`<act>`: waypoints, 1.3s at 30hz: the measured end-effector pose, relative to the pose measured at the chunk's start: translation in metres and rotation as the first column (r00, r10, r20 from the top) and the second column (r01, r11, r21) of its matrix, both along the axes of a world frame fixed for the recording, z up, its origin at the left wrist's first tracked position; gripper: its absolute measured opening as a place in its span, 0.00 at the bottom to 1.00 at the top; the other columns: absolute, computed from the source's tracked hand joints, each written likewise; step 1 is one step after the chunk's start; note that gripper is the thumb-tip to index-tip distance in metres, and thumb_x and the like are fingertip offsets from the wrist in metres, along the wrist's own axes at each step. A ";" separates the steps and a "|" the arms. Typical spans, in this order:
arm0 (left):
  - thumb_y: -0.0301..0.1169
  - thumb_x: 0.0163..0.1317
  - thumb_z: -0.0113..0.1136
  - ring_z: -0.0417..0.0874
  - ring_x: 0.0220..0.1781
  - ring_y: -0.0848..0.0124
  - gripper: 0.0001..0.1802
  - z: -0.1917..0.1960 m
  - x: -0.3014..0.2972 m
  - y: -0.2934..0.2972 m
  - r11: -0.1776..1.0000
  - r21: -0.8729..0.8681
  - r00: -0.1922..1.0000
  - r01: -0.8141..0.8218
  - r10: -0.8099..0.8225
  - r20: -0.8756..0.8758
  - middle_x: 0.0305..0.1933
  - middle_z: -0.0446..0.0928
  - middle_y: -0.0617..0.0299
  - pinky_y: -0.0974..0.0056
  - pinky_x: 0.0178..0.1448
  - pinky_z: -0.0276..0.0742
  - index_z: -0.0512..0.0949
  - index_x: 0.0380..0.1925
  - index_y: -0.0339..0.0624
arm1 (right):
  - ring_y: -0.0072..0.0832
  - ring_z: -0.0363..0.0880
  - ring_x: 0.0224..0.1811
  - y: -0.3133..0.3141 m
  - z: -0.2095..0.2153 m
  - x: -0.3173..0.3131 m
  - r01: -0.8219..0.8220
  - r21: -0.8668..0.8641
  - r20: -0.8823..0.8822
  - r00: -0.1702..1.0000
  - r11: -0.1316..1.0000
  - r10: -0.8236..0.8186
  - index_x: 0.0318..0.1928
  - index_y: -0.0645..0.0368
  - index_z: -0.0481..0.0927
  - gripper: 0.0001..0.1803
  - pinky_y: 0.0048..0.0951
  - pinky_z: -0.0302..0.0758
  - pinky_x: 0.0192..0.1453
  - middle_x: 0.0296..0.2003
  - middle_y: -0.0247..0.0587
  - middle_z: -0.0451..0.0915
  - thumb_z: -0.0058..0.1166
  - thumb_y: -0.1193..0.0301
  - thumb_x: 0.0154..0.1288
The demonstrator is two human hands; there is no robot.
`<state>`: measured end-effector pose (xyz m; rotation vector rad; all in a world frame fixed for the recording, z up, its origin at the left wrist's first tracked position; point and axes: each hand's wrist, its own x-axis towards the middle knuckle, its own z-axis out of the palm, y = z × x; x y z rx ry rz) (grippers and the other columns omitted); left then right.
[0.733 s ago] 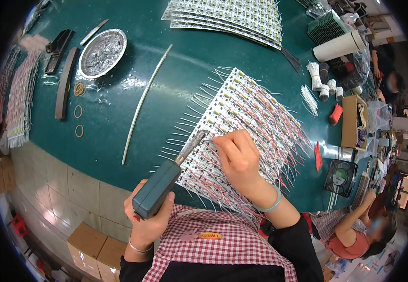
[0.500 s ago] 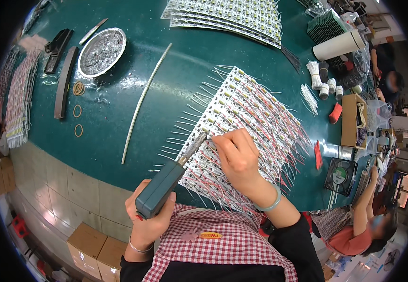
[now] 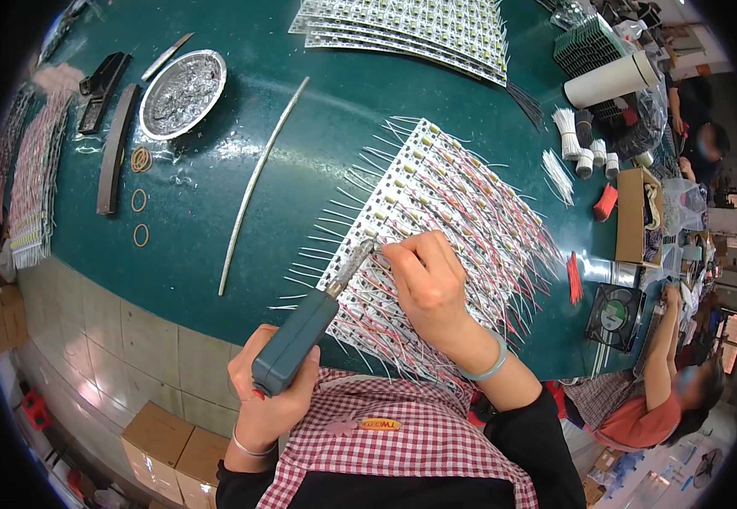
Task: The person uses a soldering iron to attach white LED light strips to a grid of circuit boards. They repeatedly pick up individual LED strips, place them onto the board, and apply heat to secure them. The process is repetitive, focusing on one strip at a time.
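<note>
soldering iron tip set on the wired led panel

the left hand [image 3: 271,399] is wrapped tight around the teal plastic handle of a soldering iron [image 3: 296,339], fingers fully curled, thumb side toward the body. the iron slants up and to the right, and its grey metal tip meets the near left edge of a white rectangular led panel [image 3: 436,229] strung with red and white wires, which lies diagonally in the middle of the dark green tabletop [image 3: 300,153]. the right hand [image 3: 423,280] rests on the panel just beside the tip, fingers pinched together close at the tip; what it pinches is too small to tell, perhaps a thin wire. a pale green bangle [image 3: 489,366] sits on that wrist.

loose white wire ends fan out from the panel's left edge over the tabletop. to the left lies a long thin pale rod [image 3: 258,182], and beyond it a round silvery foil dish [image 3: 182,92] and three tan rubber rings [image 3: 139,199]. at the far edge a stack of similar white led panels [image 3: 419,30] lies flat. on the right, well apart from the hands, stand a small black fan [image 3: 614,316] and an open brown cardboard box [image 3: 631,216]. another person's arm [image 3: 661,348] reaches in at the right rim.
</note>
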<state>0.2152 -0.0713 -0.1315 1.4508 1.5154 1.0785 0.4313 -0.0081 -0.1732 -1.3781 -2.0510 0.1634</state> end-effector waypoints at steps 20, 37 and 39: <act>0.19 0.51 0.68 0.81 0.32 0.73 0.12 -0.002 -0.013 -0.018 0.984 -0.136 0.989 -0.117 0.129 0.079 0.35 0.81 0.58 0.69 0.36 0.77 0.81 0.38 0.29 | 0.35 0.72 0.29 -0.006 0.029 0.000 -0.018 0.012 -0.073 0.997 1.000 0.019 0.36 0.60 0.80 0.10 0.34 0.70 0.31 0.27 0.37 0.72 0.61 0.83 0.52; 0.18 0.49 0.68 0.81 0.29 0.70 0.09 -0.003 -0.016 -0.022 0.999 -0.038 1.000 0.005 -0.005 -0.008 0.33 0.80 0.54 0.69 0.32 0.75 0.82 0.32 0.30 | 0.37 0.70 0.29 -0.014 0.001 -0.013 -0.011 -0.021 -0.099 0.995 1.000 0.008 0.33 0.61 0.77 0.10 0.37 0.67 0.29 0.26 0.41 0.67 0.61 0.84 0.51; 0.18 0.50 0.67 0.81 0.28 0.70 0.08 -0.002 -0.015 -0.021 0.998 -0.053 1.000 0.022 -0.022 -0.010 0.32 0.79 0.55 0.69 0.32 0.74 0.82 0.32 0.30 | 0.37 0.70 0.29 -0.014 0.001 -0.013 -0.011 -0.025 -0.099 0.995 1.000 0.008 0.33 0.61 0.77 0.10 0.37 0.68 0.29 0.26 0.41 0.67 0.61 0.84 0.51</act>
